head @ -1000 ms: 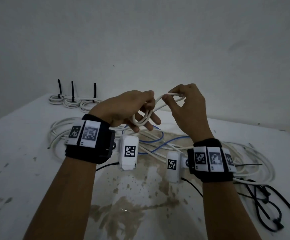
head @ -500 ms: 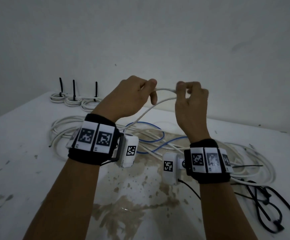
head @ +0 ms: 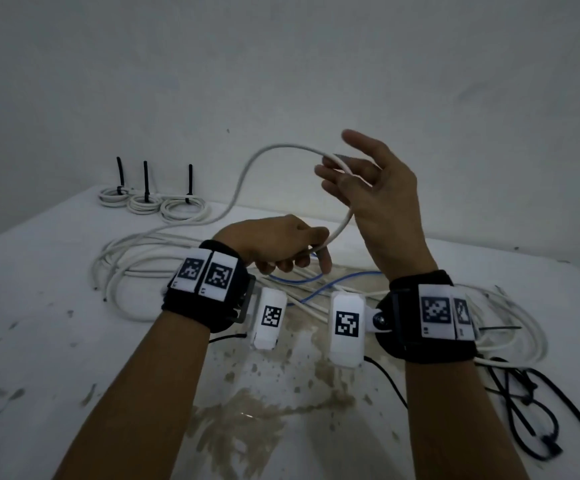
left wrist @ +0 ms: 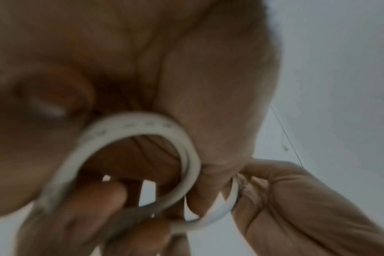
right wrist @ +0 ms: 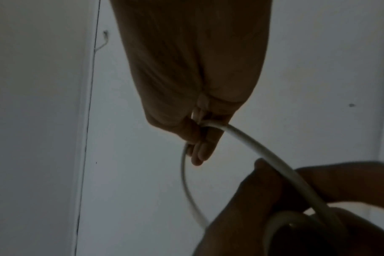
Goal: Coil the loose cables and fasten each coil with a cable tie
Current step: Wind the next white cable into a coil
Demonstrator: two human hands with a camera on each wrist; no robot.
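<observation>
Nearest you, your left hand (head: 278,245) sits low over the table (head: 39,341), fingers curled round a small coil (left wrist: 143,155) of white cable (head: 274,148); the left wrist view shows about two turns stacked in the palm. Just beyond and above it, your right hand (head: 371,188) is raised with the fingers mostly spread, yet the right wrist view shows the cable nipped between fingers and thumb, so it grips the line rather than hanging free.

From that pinch the cable arches up and left, then drops to the tangle of loose cables (head: 150,261) on the table, where a blue cable (head: 316,289) crosses the white ones.

The likely trouble is there: pull the next turn too briskly and the trailing length may snag in the tangle, dragging other cables along or jerking the coil out of your left hand. A slack right-hand pinch could let the loop spring open.

Farthest back, three finished coils (head: 150,204) lie in a row, each with a black cable tie (head: 145,174) standing upright.
</observation>
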